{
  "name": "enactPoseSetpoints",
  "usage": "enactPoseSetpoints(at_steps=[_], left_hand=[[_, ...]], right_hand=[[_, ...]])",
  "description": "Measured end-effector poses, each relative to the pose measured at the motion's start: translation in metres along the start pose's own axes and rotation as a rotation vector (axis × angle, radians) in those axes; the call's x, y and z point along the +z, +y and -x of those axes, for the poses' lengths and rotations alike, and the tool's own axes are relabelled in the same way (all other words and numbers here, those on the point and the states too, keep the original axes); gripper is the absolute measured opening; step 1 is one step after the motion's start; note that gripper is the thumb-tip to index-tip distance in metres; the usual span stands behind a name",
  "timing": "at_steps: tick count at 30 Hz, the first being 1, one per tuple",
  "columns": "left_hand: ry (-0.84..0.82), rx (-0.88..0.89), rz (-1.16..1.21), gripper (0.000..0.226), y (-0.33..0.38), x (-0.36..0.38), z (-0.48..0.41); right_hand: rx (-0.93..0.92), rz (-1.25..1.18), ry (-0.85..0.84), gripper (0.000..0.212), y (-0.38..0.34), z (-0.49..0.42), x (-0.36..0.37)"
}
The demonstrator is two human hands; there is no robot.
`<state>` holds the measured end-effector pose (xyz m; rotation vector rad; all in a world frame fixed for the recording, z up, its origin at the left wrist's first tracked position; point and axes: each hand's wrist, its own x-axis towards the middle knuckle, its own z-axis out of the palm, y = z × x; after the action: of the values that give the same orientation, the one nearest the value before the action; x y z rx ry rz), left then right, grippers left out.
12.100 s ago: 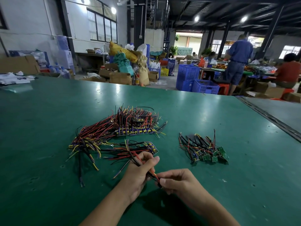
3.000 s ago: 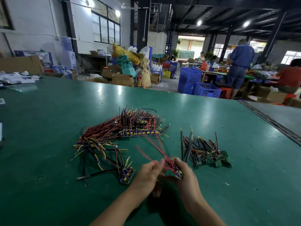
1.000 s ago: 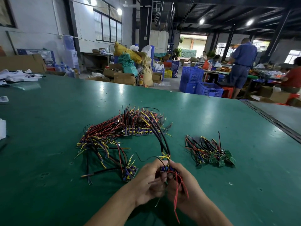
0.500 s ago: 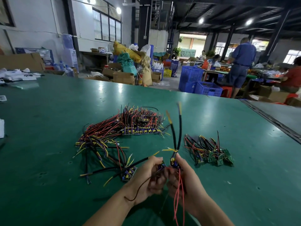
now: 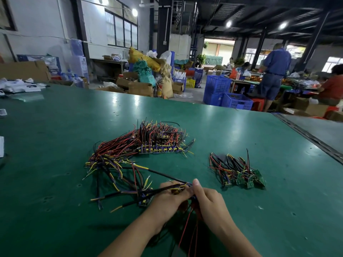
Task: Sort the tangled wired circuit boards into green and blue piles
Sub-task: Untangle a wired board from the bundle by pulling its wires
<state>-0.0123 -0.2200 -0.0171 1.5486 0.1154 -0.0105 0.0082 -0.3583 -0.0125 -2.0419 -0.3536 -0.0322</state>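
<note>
Both hands meet low in the middle of the green table (image 5: 278,210). My left hand (image 5: 167,201) and my right hand (image 5: 207,201) pinch one small wired blue circuit board (image 5: 178,190) between them. Its black wires (image 5: 163,175) stretch up-left and its red wires (image 5: 187,230) hang toward me. A second blue board (image 5: 144,199) lies just left of my left hand. The big tangle of blue boards (image 5: 148,145) spreads across the table's centre. A small pile of green boards (image 5: 239,173) lies to the right.
A metal seam (image 5: 308,134) crosses the table at the right. Papers (image 5: 20,86) lie at the far left edge. Beyond the table stand cardboard boxes (image 5: 141,88), blue crates (image 5: 228,97), and people working at other benches.
The held board's black wires, which stood upright half a second ago, now lie down toward the left. My hands have sunk closer to the table.
</note>
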Motion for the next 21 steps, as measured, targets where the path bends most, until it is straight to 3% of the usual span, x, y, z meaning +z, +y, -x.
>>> enactPoseSetpoints(at_steps=[3, 6, 10, 12, 14, 16, 18, 21], left_hand=[[0.023, -0.043, 0.028, 0.065, 0.001, 0.001, 0.0], [-0.058, -0.096, 0.038, 0.063, 0.004, -0.001, 0.002], [-0.177, -0.148, 0.14, 0.048, 0.012, -0.002, 0.007], [-0.175, -0.147, 0.185, 0.069, 0.014, -0.002, 0.008], [-0.189, -0.112, 0.219, 0.076, 0.015, -0.003, 0.009], [-0.211, -0.058, 0.202, 0.056, 0.013, -0.005, 0.008], [-0.201, -0.051, 0.125, 0.035, 0.011, -0.005, 0.008], [-0.166, -0.076, -0.005, 0.044, 0.009, -0.005, 0.006]], right_hand=[[-0.078, 0.056, -0.003, 0.072, 0.001, -0.002, -0.008], [-0.032, -0.201, -0.113, 0.08, 0.001, -0.003, -0.013], [0.041, -0.453, -0.209, 0.065, 0.0, 0.0, -0.009], [0.054, -0.513, -0.237, 0.057, 0.0, 0.001, -0.005], [0.084, -0.548, -0.238, 0.062, 0.0, 0.001, -0.003], [0.079, -0.521, -0.251, 0.072, -0.001, 0.002, -0.004], [0.069, -0.492, -0.315, 0.068, -0.002, 0.002, -0.006], [0.077, -0.538, -0.387, 0.05, -0.006, 0.003, -0.013]])
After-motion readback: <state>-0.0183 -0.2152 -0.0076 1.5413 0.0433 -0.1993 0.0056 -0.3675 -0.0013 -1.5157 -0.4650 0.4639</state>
